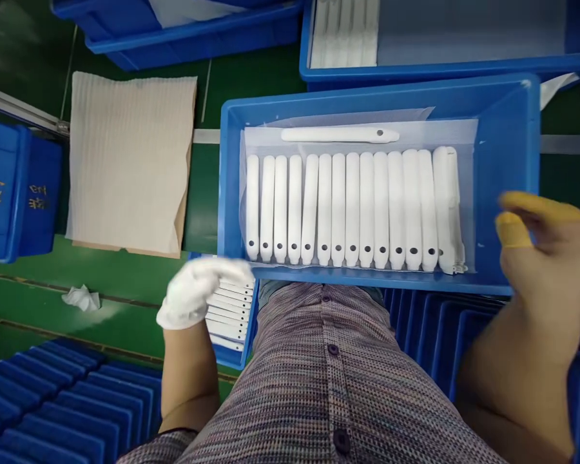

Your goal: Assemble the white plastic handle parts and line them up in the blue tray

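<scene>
**Landmark:** the big blue bin, lined with clear plastic film

**In the bin:** a tight row of smooth, rounded white bars, each with a black hole at the end nearest me, long axes running front to back. One loose white bar lies crosswise behind the row.

**Right hand:** my right hand, yellow finger cots on, hovers over the bin's right end, closest to the row's right side. It's blurry, but the fingers look slightly parted, with nothing in them.

**Left hand:** my left hand, in a white cotton glove, is bunched just off the bin's near-left corner, over a stack of thin white strips in a smaller blue bin. Too blurry to tell if it's gripping anything.

**Rest:** left of the big bin, a ribbed tan foam sheet lies on the green tabletop, with a crumpled tissue nearer me.
</scene>
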Tool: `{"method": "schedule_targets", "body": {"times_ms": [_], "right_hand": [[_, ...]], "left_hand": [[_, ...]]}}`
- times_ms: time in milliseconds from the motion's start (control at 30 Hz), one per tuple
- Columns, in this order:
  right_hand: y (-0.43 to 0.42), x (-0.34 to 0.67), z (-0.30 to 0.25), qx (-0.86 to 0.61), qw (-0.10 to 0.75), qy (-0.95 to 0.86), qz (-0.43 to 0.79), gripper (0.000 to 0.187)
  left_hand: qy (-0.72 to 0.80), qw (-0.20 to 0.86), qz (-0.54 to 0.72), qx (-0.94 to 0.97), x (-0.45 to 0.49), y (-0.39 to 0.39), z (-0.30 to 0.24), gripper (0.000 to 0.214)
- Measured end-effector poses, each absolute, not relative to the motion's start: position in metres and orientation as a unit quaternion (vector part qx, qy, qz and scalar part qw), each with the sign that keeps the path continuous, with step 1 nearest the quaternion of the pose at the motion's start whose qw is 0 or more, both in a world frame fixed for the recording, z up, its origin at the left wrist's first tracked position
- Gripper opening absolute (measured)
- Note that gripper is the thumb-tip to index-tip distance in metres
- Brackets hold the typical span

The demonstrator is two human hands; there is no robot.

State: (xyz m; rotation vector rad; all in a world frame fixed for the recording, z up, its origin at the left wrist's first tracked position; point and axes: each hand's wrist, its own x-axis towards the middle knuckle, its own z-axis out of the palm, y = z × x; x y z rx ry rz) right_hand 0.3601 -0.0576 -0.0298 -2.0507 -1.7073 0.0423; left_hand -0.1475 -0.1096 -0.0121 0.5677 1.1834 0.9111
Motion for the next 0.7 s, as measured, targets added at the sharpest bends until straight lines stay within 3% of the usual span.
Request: {"method": "schedule_targets", "body": {"times_ms": [67,133,200,300,400,567,700], "right_hand": [[-0.023,0.308,-0.021,-0.647,0.284,-0.681,0.193,0.030],[0.013,0.253,-0.025,-0.551,0.277,-0.733,0.287,0.027],[0.047,0.199,-0.039,-0.486,0.233,-0.771,0.340,0.032],[0.092,0.128,-0.069,-0.440,0.233,-0.796,0.344,0.038],[0.124,0.071,-0.094,-0.437,0.235,-0.806,0.321,0.038],[0.142,0.012,-0.116,-0.500,0.179,-0.799,0.282,0.018],[0.145,-0.004,-0.115,-0.542,0.155,-0.776,0.283,0.027]], "left_hand": [[0.549,0.475,0.599,0.337,-0.152,-0.091,-0.026,0.037],[0.581,0.348,0.631,0.379,-0.152,-0.073,-0.047,0.041],[0.611,0.403,0.571,0.372,-0.150,-0.061,-0.067,0.053],[0.673,0.483,0.460,0.320,-0.145,-0.061,-0.079,0.058],[0.700,0.464,0.425,0.338,-0.137,-0.070,-0.076,0.054],[0.723,0.409,0.386,0.402,-0.133,-0.070,-0.072,0.052],[0.730,0.408,0.374,0.401,-0.134,-0.068,-0.077,0.053]]}}
